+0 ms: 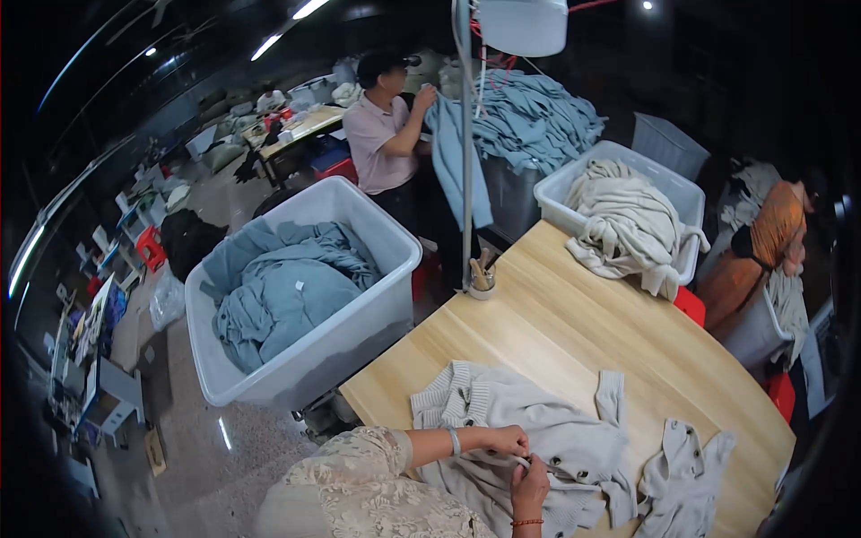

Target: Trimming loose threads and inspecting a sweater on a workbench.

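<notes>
A beige knit cardigan (547, 403) with dark buttons and a ribbed edge lies spread on the wooden table (583, 309). My left hand (509, 440), a bracelet at its wrist, is closed in a pinch on the cardigan's front edge. Just beside it, my right hand (529, 484) is also closed on that edge, its fingers close to the left ones. What sits right between the fingertips is too small to make out. To the right of the cardigan lies a second beige knit piece (683, 480) with dark buttons, touched by neither hand.
Left of the table stands a white bin (202, 359) of blue-grey garments. A white tub (549, 190) of beige knits sits at its far edge, near a pole (466, 143) and a tool cup (482, 285). One person (381, 134) handles a blue garment; another (758, 242) stands right.
</notes>
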Demonstrator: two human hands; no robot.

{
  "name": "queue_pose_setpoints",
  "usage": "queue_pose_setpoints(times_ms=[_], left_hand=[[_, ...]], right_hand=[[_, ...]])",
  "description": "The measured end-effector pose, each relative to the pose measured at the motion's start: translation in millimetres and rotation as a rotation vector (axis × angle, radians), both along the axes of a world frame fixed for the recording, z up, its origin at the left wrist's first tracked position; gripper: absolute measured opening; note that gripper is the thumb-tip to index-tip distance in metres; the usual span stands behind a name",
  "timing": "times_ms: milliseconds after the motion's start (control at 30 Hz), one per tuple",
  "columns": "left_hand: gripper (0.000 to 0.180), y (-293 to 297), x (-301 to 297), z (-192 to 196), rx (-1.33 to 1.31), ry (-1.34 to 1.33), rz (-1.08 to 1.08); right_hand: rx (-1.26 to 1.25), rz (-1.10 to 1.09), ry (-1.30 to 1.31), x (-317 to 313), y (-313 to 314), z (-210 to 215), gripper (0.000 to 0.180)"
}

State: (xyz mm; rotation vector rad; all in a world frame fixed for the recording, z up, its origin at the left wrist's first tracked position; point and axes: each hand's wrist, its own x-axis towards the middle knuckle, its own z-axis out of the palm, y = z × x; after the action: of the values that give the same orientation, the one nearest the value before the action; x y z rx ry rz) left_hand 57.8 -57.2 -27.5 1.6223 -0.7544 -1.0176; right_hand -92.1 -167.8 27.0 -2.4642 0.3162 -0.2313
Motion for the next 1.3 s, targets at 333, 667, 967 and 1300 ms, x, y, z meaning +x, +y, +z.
queue_pose_setpoints(times_ms=[333,667,967,1300], left_hand=[[0.022,6,-24,33,0.082,-0.562,0.013],[0.018,9,-34,26,0.137,-0.63,0.117],[0.018,5,-23,30,0.026,-0.521,0.028],[0.017,39,-20,25,0.256,-0.64,0.067]], right_hand=[[-0.045,0.259,0.107,21,-34,-5,0.032],[0.097,0.39,-0.03,28,-49,-9,0.023],[0.176,0.342,-0.024,23,-52,1,0.012],[-0.023,0.216,0.255,-31,-53,22,0.025]])
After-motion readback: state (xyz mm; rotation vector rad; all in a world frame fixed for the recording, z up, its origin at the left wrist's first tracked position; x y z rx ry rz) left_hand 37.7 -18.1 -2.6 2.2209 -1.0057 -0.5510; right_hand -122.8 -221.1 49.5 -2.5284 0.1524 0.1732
